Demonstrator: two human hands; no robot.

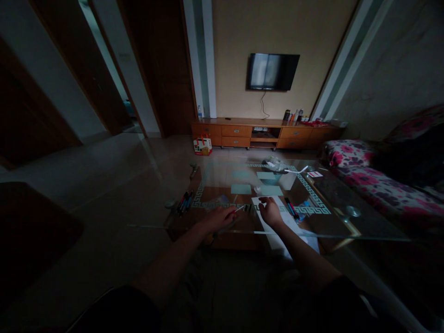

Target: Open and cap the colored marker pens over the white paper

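Observation:
My left hand (221, 218) is closed around a slim red tool with a pale, narrow tip (239, 209), which points right over the glass table (222, 175); its exact kind is too small to tell. A few small dark pieces (248, 208) lie on the glass between my hands. Above a sheet of white paper (277, 222) hovers my right hand (270, 212), its fingers bent and apart, with nothing visible in them. To its right lie several markers (292, 208) in a row, dark, red and blue. Another group of markers (185, 203) rests at the table's left side.
Towards the table's far side are a clear plastic bag (275, 164), a white strip (298, 170) and a red-and-white card (315, 174). Beyond stands a wooden TV cabinet (236, 131) with a carton (202, 145) before it. A flowered sofa (378, 185) is on the right.

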